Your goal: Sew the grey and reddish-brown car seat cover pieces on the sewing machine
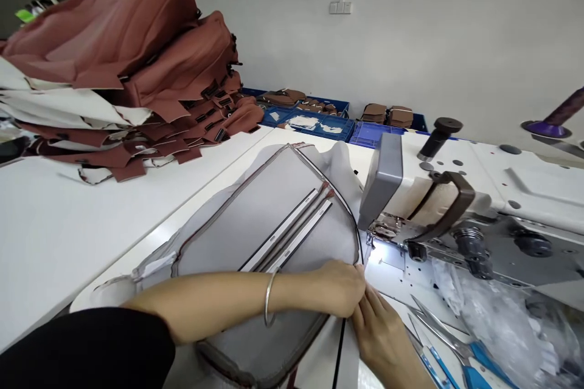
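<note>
A grey-backed seat cover (255,213) with dark seams and two white strips lies spread on the table beside the sewing machine (410,194). My left hand (342,289) reaches across it, its fingers closed on the cover's right edge, where a black strip runs. Close against it, my right hand (378,328) pinches the same edge; the fingertips of both hands are partly hidden. The hands are just in front of the machine's lit needle area. Blue-handled scissors (460,343) lie to the right of my right hand, beside a second blue-handled tool (431,355).
A tall pile of reddish-brown covers (137,61) stands on the table at the left. Blue crates (314,124) with brown pieces line the wall. Crumpled clear plastic (506,322) lies under the machine arm at the right. A thread cone (566,112) stands far right.
</note>
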`<state>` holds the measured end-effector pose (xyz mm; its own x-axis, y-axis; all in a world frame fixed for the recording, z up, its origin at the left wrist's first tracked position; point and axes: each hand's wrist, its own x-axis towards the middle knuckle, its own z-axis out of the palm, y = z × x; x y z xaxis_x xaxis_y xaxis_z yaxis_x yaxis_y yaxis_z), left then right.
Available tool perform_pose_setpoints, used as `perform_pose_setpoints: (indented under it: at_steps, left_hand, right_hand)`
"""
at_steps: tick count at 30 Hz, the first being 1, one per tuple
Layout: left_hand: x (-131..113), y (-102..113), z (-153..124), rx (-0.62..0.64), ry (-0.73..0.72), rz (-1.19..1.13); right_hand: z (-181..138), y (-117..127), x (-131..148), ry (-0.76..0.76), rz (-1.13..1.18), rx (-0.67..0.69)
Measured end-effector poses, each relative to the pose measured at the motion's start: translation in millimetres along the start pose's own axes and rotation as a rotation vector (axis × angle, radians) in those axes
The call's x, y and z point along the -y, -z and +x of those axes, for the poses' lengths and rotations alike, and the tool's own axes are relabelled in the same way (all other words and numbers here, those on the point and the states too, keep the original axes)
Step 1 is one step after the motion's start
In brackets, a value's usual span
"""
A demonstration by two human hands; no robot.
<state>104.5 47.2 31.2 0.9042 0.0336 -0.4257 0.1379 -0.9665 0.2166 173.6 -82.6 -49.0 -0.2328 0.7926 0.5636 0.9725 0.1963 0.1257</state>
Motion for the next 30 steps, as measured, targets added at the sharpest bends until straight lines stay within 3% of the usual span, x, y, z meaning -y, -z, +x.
perform_pose_setpoints:
  at_steps: [10, 15, 19, 22, 25, 30]
  left_hand:
    - [16, 9, 24, -0.048, -0.082, -0.093]
    - [15, 4, 31, -0.148, -0.039, -0.109]
    - [8, -1, 15, -0.222, 0.064, -0.155]
    - [5, -4, -11, -0.126, 0.183, -0.177]
    - [4, -5, -28, 0.006, 0.142, -0.185]
    - [2, 0, -15, 0.076, 0.049, -0.254]
  right_hand:
    - [-3, -12, -23, -0.043, -0.001, 0.031]
    - [1, -13, -32, -0.065, -0.015, 0.064]
    - [-2, -5, -29, -0.024, -0.008, 0.04]
    - [-9, 5, -13, 0.043, -0.006, 0.005]
    - [-11, 11, 4, 0.068, -0.02, -0.018]
    - [-6, 7, 7, 0.057, -0.006, -0.003]
